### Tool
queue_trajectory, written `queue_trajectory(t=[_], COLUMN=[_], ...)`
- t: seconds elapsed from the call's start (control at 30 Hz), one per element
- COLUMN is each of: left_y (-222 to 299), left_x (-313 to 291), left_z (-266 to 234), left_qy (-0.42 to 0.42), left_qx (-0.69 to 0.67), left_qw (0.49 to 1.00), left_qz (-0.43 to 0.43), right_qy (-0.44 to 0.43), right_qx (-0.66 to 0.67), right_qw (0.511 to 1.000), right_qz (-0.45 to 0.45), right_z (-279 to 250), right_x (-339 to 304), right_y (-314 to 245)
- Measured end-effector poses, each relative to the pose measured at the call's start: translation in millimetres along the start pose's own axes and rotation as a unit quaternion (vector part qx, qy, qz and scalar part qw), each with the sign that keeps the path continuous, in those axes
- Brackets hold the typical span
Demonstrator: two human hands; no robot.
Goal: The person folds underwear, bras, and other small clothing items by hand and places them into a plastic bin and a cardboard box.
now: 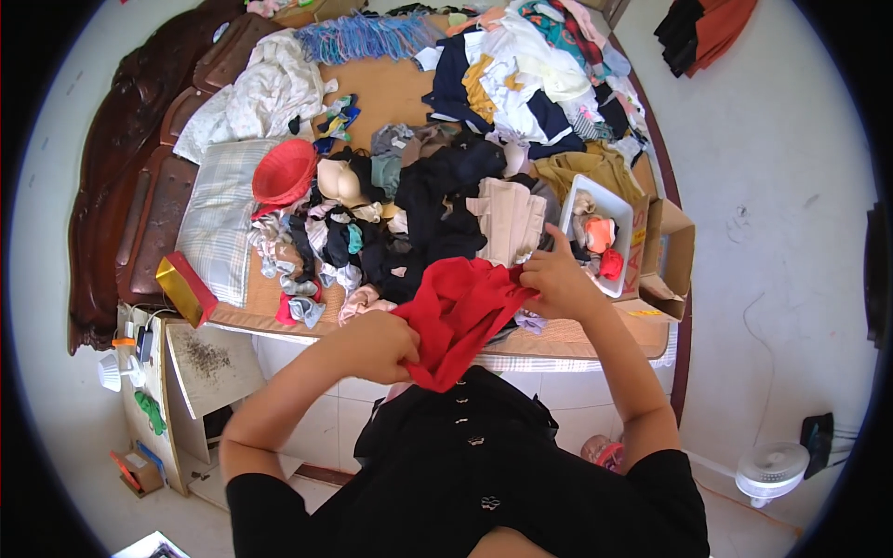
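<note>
A red piece of cloth clothing (456, 316) is stretched between my two hands, above the bed's near edge; its exact kind is hard to make out in its folds. My left hand (379, 346) grips its lower left side with the fingers curled in. At its upper right corner, my right hand (556, 279) pinches the cloth. Just beyond lies a beige ribbed garment (510, 220), partly behind my right fingers. Black clothes (446, 186) are heaped to its left, beside a beige bra (342, 182).
A white bin (621, 191) of small garments stands right, beside an open cardboard box (668, 260). A red basket (284, 173) and plaid pillow (219, 214) are left. More clothes (516, 70) pile up far back. A red-and-gold box (186, 289) stands at the near left corner.
</note>
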State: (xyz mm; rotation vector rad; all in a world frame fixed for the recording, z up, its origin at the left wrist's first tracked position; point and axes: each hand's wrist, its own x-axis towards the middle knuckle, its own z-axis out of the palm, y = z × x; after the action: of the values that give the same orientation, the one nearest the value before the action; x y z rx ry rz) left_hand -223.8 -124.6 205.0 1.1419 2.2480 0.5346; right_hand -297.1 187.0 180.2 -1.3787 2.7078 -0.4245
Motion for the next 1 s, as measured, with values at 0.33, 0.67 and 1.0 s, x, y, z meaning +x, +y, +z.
queue_trajectory(t=[0.33,0.67,1.0], left_y=[-39.4,-53.6,-42.1], left_x=[-20.9,-14.3,-14.1], left_z=[-13.9,-9.5,-21.3], left_qy=[0.284,0.323,0.505], left_qx=[0.245,0.189,0.034], left_qw=[0.921,0.921,0.859], left_qz=[-0.104,-0.106,-0.078], right_qy=[0.114,0.189,0.223], right_qx=[-0.075,-0.070,0.118], right_qw=[0.991,0.976,0.953], right_qz=[0.005,0.082,0.169], right_z=[-9.2,-6.3,-14.4], right_x=[-9.0,-12.9,-24.0], right_y=[-6.4,9.1,11.9])
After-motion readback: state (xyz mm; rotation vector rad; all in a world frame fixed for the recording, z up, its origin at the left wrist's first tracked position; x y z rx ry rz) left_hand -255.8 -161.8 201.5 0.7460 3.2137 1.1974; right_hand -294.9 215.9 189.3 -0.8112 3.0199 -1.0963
